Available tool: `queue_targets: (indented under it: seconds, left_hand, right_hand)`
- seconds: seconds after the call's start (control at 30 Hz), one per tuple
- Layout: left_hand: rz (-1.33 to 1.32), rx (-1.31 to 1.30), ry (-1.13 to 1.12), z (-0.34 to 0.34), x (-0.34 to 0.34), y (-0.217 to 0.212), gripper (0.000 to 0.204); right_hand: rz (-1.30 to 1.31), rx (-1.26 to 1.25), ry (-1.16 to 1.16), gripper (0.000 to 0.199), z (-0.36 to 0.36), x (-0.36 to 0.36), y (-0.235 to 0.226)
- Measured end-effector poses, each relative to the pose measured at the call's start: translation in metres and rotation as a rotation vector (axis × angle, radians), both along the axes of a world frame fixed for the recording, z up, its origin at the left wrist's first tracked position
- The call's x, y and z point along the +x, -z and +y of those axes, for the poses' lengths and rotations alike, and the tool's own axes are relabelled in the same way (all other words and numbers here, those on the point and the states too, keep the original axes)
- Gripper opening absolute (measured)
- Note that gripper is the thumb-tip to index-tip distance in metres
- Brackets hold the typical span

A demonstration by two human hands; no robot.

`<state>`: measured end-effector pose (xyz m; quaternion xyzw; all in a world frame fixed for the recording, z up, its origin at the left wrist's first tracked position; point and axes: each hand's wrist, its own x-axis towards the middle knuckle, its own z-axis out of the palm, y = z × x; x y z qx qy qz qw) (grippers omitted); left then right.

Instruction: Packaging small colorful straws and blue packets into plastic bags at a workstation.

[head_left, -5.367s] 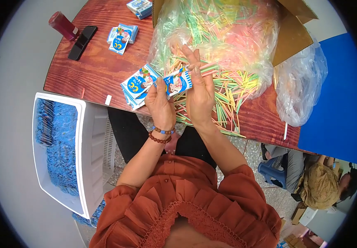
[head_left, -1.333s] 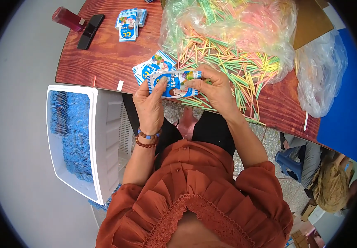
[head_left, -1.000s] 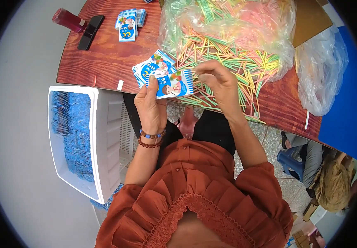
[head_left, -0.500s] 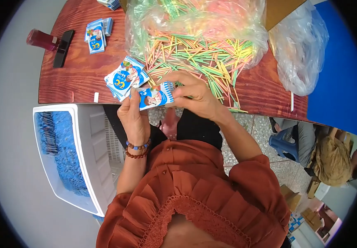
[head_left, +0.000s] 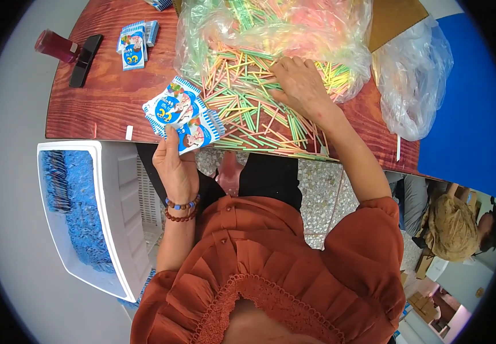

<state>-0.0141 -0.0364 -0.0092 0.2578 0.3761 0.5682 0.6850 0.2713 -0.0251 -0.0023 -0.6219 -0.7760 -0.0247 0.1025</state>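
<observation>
My left hand [head_left: 178, 169] pinches a small blue-and-white packet [head_left: 197, 135] between thumb and fingers at the table's front edge. The packet overlaps a pile of matching packets [head_left: 170, 107] lying just beyond it. Over a heap of thin pink, green and yellow sticks [head_left: 253, 117], my right hand [head_left: 304, 89] reaches palm down. Its fingers are apart, with the tips resting among the sticks, and no held stick shows. Behind it, a clear plastic bag [head_left: 202, 31] spills the sticks onto the table.
At the left on the reddish wooden table [head_left: 107, 109] lie more packets [head_left: 133, 49], a black phone [head_left: 85, 60] and a red bottle [head_left: 57, 46]. A white foam box [head_left: 127, 200] with blue contents stands below left. Another clear bag [head_left: 411, 80] hangs at right; a person [head_left: 454, 226] sits beyond.
My right hand has let go of the packet and moved right and away onto the stick heap. My left hand keeps the packet and has shifted slightly left.
</observation>
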Motion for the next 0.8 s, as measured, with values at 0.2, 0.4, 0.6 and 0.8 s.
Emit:
queue_targets:
  seconds: [0.2,0.4,0.6,0.8]
  left_hand:
    - [-0.022,-0.026,0.025,0.003,-0.001,0.005,0.028]
    - [-0.041,-0.044,0.03,0.003,0.0,0.007,0.027]
    - [-0.038,-0.061,0.026,0.004,-0.005,0.009,0.026]
    - [-0.044,-0.057,0.029,0.003,-0.004,0.009,0.025]
  right_hand:
    - [0.008,-0.027,0.027,0.037,0.005,0.0,-0.002]
    - [-0.013,0.107,0.007,0.031,0.012,-0.012,0.0]
    - [-0.08,0.043,0.044,0.024,0.013,-0.014,0.001]
    - [-0.193,0.047,0.043,0.021,0.013,-0.012,0.012]
